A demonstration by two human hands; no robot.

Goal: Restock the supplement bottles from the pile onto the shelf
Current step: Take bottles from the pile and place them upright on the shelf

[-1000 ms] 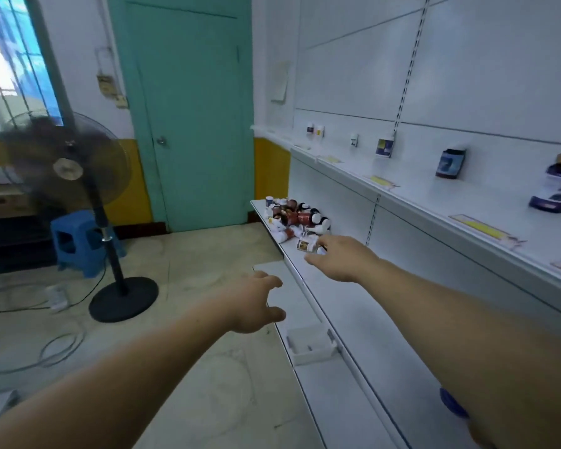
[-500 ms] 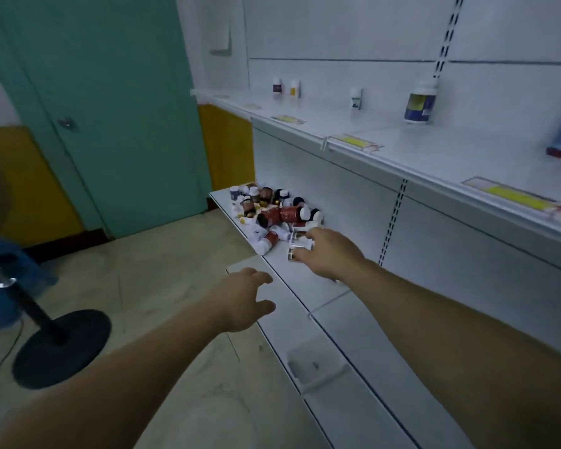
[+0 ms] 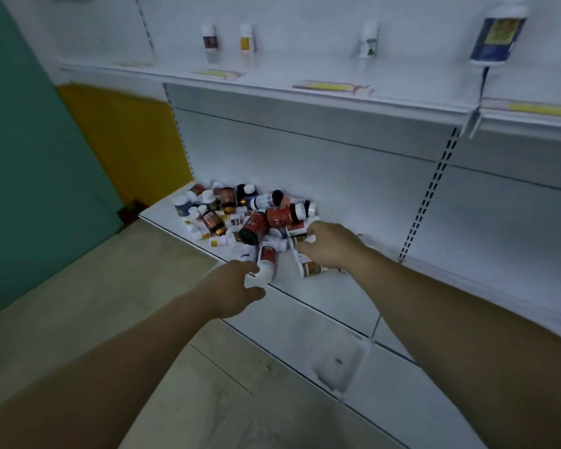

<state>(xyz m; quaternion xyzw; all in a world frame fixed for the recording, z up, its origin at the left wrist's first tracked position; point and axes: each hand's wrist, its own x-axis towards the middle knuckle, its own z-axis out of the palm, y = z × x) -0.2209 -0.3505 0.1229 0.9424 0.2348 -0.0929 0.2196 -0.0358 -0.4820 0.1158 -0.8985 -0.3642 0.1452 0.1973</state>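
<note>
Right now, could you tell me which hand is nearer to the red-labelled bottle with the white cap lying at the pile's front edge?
Left. The left hand is right at the red-labelled bottle, by its white cap. The right hand is farther to its right, over other bottles.

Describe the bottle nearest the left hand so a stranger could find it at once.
Start at the bottle pile on the low white shelf. At its front edge, by the left hand, lies a red-labelled bottle. Unlike its neighbours, its white cap points toward the viewer.

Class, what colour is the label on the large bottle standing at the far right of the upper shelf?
Dark blue with a yellow patch, on the large bottle; seen in the head view.
</note>
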